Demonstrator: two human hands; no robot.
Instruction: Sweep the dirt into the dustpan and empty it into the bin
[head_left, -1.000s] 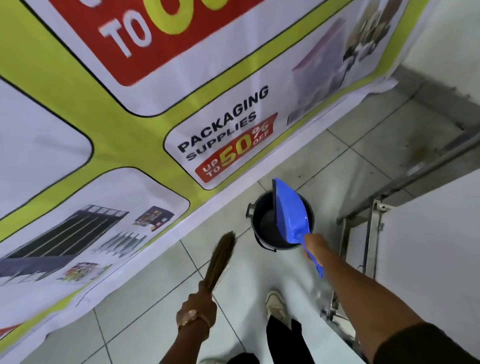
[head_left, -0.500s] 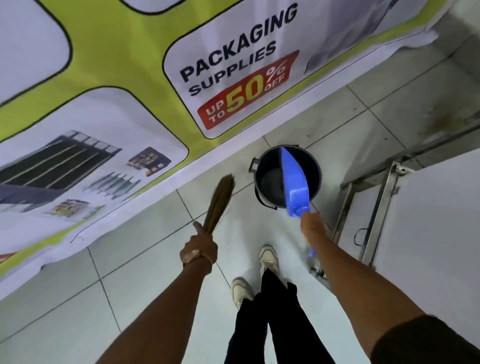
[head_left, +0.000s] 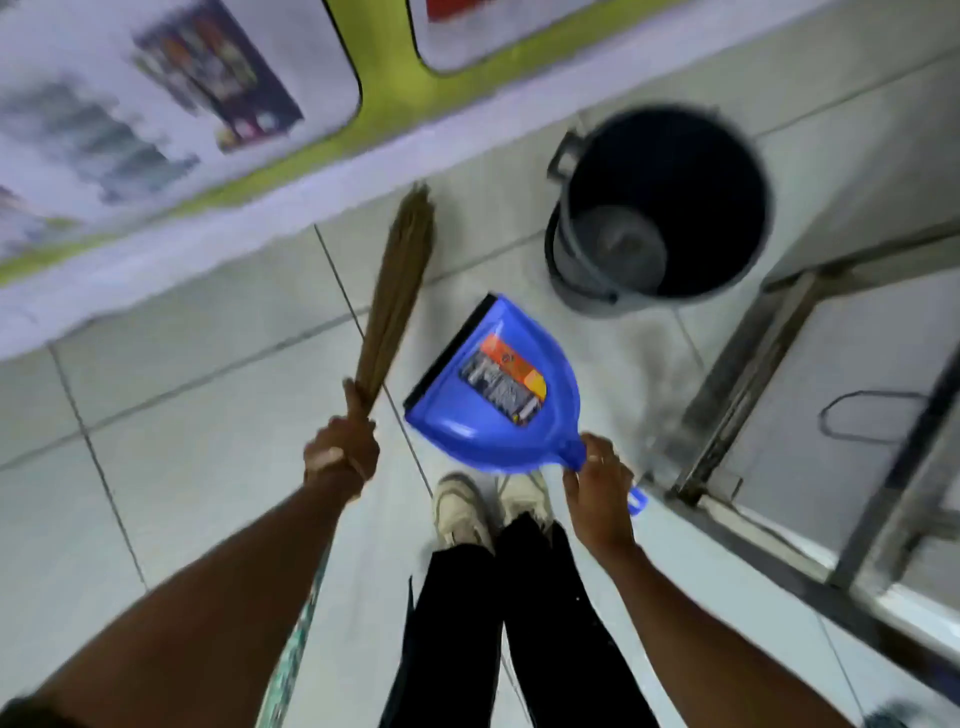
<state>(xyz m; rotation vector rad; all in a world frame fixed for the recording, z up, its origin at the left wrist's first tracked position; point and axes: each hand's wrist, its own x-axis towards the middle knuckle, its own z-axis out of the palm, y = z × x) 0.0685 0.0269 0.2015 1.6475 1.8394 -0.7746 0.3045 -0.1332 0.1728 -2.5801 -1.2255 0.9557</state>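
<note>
A blue dustpan (head_left: 493, 395) with a label on its underside hangs above the tiled floor, its black lip pointing up and left. My right hand (head_left: 597, 483) grips its handle. My left hand (head_left: 340, 449) holds a brown straw broom (head_left: 400, 291), bristles pointing away from me toward the wall. The dark round bin (head_left: 660, 208) stands on the floor beyond the dustpan, to the upper right, open at the top, with a grey patch at its bottom. The dustpan is clear of the bin.
A printed banner (head_left: 208, 130) with green and white panels runs along the wall at the left and top. A metal frame (head_left: 737, 374) with a white panel stands at the right. My own legs and shoes (head_left: 488, 509) are below the dustpan.
The dustpan has come out of the bin, back toward me and to the left, and now shows its underside. The view has tilted downward. The broom stays in my left hand.
</note>
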